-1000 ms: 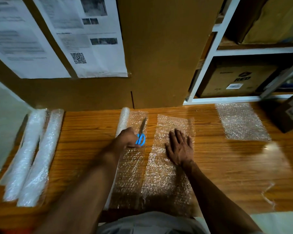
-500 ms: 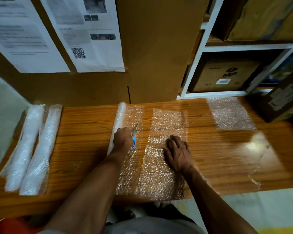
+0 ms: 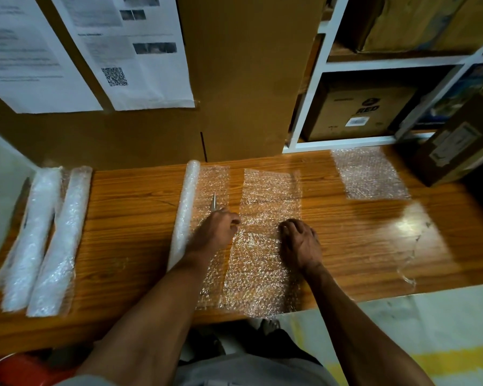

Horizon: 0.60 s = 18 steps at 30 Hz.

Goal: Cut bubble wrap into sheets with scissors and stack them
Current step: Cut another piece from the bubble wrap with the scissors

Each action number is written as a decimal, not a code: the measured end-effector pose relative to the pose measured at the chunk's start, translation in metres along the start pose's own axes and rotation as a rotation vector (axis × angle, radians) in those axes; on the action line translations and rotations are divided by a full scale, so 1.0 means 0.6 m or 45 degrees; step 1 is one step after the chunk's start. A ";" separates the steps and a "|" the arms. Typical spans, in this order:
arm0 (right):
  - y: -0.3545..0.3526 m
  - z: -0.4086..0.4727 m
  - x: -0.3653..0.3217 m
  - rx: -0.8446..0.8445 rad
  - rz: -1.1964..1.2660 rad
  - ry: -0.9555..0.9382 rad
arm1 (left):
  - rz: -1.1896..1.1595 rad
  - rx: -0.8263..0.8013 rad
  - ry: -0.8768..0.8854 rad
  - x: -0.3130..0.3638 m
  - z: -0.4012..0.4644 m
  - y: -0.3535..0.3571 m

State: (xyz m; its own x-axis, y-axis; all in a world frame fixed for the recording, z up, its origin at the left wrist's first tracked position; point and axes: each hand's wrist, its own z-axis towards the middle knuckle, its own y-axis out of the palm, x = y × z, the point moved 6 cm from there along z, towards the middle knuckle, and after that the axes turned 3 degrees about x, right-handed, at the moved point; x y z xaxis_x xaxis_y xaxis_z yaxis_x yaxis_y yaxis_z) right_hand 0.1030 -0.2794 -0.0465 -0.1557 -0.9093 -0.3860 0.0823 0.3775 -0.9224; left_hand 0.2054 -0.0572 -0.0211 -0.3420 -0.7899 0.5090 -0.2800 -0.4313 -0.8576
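Nearest the body, both forearms reach out over the front edge of the wooden table (image 3: 129, 218). The right hand (image 3: 300, 242) lies palm down on a cut sheet of bubble wrap (image 3: 262, 246), fingers bent and curled into the plastic, knuckles raised; whether it pinches the sheet or only presses on it cannot be told. The left hand (image 3: 216, 228), just beside it and apart from it, is closed around the scissors (image 3: 213, 202), whose handles are hidden inside the fist; only the metal blade shows, pointing away from the body. Under the left hand lies the unrolled end of a bubble wrap roll (image 3: 185, 210), the rolled part running along the outer side of that hand. A narrow strip of bare wood parts this unrolled end from the cut sheet.

Well out to the left of the left hand, two more rolls of wrap (image 3: 49, 238) lie side by side. Beyond and to the right of the right hand, a smaller stack of cut sheets (image 3: 370, 174) rests near the table's back edge, before a white shelf (image 3: 307, 107) holding cardboard boxes (image 3: 360, 110). Behind both hands stands a cardboard panel (image 3: 248, 79) with printed papers (image 3: 134, 51) fixed to it.
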 end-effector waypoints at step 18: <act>-0.004 0.016 0.032 -0.161 -0.176 -0.030 | 0.210 -0.061 -0.012 0.035 0.028 0.047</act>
State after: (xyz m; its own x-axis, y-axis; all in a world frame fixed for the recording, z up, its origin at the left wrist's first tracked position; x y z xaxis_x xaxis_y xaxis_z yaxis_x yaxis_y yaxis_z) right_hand 0.1091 -0.2993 -0.0516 -0.1336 -0.9574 -0.2561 -0.0628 0.2661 -0.9619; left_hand 0.2056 -0.0933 -0.0358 -0.3784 -0.8523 0.3610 -0.2636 -0.2746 -0.9247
